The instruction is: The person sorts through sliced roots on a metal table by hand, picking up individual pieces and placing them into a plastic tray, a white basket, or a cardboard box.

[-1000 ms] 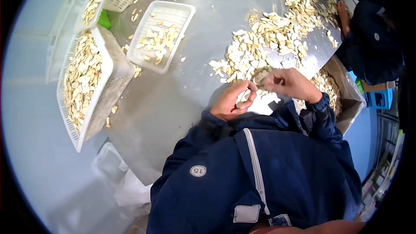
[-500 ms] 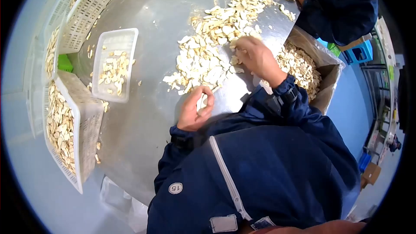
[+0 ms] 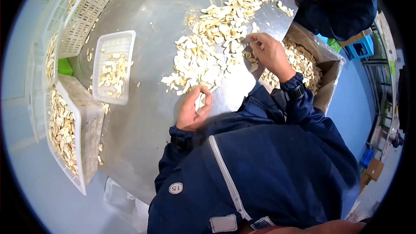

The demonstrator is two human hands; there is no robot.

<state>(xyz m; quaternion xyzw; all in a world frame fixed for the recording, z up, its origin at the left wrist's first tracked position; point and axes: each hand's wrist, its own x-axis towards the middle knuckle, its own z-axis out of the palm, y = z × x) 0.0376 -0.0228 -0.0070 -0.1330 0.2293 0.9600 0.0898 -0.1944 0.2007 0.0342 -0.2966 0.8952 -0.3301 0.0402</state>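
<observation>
Head view, left hand (image 3: 194,108) curled around pale slices (image 3: 200,102), right hand (image 3: 269,54) reaching, grip unclear.

A food-processing workshop, shown by the metal table (image 3: 141,134), heaped pale slices (image 3: 195,56), slotted crates (image 3: 90,123) and numbered jackets (image 3: 273,160).

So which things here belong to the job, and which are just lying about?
Likely the job's: left hand; right hand; pale slices; shallow plastic tray; perforated white baskets; lined carton.

Likely lying about: blue crate; brown cardboard box.
</observation>
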